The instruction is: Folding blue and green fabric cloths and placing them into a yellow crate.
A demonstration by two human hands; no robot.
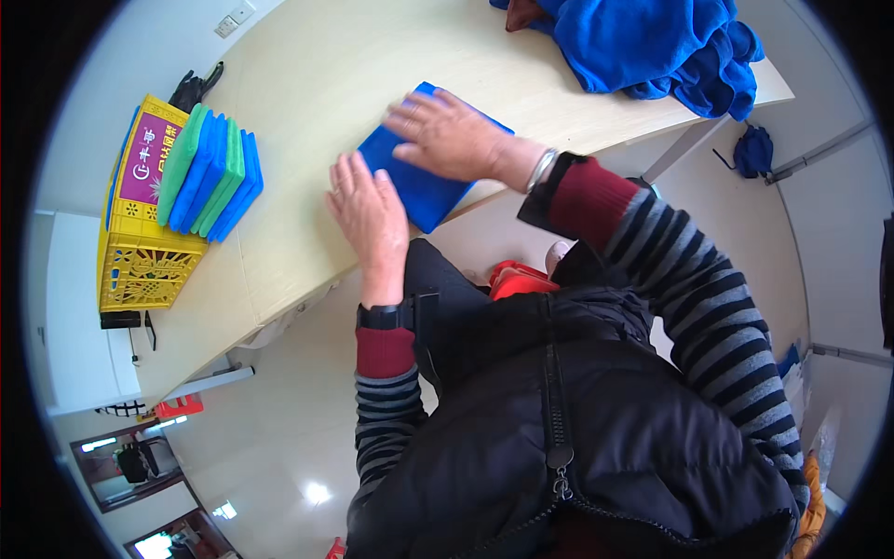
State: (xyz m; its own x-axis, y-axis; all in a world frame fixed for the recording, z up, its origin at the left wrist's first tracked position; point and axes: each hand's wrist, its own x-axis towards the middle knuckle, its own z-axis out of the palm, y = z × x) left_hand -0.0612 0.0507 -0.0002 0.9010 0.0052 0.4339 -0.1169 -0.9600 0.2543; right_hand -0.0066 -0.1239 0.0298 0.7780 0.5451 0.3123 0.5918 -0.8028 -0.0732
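Note:
A folded blue cloth [424, 191] lies flat on the pale table, close to its front edge. My right hand [445, 138] rests across the top of it, palm down with the fingers stretched out. At the cloth's left edge is my left hand [371, 216], fingers extended, touching or just beside the fold. Neither hand grips anything. Part of the cloth is hidden under the right hand.
On the left, a yellow plastic crate [140, 270] stands with folded green and blue cloths [209, 177] beside it. A black object [193, 90] sits behind the crate. Loose blue fabric [643, 47] is heaped at the far right of the table [307, 121]. Something red [521, 279] is below the edge.

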